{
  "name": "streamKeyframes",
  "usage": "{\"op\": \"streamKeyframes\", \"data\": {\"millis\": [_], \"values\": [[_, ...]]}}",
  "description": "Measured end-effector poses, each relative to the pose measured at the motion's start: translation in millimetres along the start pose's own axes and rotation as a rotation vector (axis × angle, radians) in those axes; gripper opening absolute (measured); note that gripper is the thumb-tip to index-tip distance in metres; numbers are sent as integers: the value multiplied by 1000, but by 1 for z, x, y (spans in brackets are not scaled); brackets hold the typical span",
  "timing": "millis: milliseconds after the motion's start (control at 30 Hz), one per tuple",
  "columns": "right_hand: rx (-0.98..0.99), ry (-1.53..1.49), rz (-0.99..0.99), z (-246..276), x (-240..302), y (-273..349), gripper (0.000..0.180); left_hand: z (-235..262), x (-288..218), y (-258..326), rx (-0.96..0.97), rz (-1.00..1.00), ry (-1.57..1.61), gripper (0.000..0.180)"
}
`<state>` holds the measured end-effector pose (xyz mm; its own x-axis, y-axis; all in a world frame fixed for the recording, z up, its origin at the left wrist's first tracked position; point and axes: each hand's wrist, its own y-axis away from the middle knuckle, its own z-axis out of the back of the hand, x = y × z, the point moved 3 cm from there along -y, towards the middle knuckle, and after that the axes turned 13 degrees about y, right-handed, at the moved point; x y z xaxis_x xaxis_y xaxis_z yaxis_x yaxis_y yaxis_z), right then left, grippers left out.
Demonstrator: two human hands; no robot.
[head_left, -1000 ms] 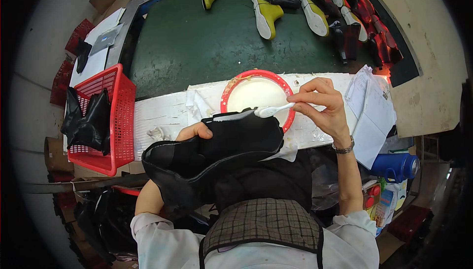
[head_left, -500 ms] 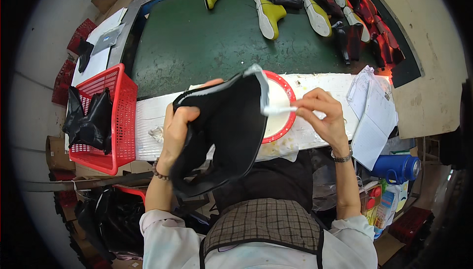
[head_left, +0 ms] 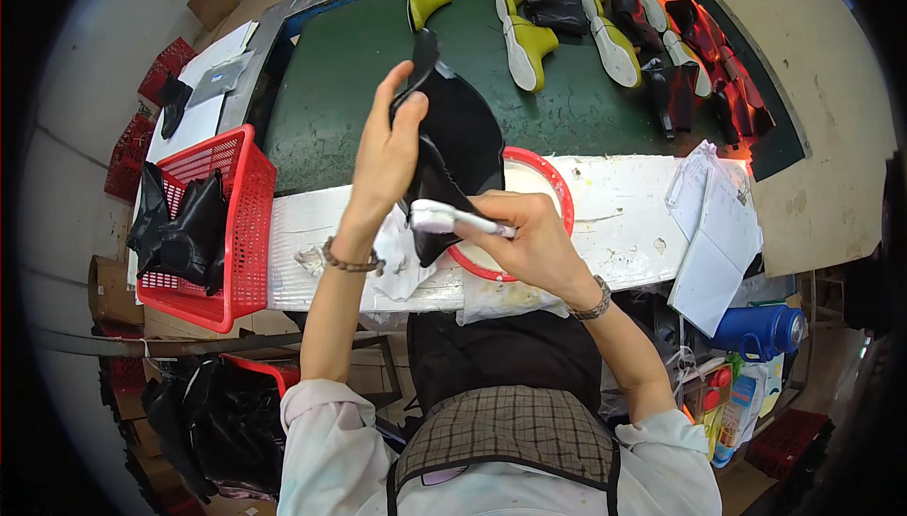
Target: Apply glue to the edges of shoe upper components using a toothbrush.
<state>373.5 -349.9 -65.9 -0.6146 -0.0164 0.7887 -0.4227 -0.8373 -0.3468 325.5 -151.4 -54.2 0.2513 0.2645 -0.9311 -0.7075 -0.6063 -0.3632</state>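
Note:
My left hand (head_left: 389, 138), fingers bent over the edge, holds up a black boot upper (head_left: 463, 124). Its dark lining faces me, and a small pale patch shows near the top. In my right hand (head_left: 529, 237) is a slim white brush (head_left: 439, 217), gripped by its handle, with the pale head across the upper's lower part. Whether the head touches the leather I cannot tell. Behind the upper and my right hand, partly hidden, stands a red-rimmed bowl (head_left: 565, 197) of white paste or liquid.
A red basket (head_left: 248, 232) with black boot uppers (head_left: 189, 242) stands left. Yellow-green boot lasts (head_left: 531, 51) and dark boots (head_left: 669, 91) line the far green table (head_left: 331, 91). Right are papers (head_left: 713, 232) and a blue bottle (head_left: 756, 329); crumpled white paper (head_left: 402, 261) lies on the white board.
The upper has been turned more upright, farther from my body. My right hand has moved left with the brush, from the upper's top edge to its lower part.

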Motion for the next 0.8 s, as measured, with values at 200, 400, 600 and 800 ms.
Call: {"op": "streamKeyframes", "data": {"millis": [200,400,600,800], "values": [[-144,-17,148,11,10,-4,27,24,0,58,367,-28,-50,145],[-112,-175,126,2,7,2,33,6,16,100,88,108,35,135],[-319,379,-227,62,-36,32,27,40,28,119,140,3,-116,133],[-179,947,-209,70,-78,74,16,38,9,126,321,13,-131,129]]}}
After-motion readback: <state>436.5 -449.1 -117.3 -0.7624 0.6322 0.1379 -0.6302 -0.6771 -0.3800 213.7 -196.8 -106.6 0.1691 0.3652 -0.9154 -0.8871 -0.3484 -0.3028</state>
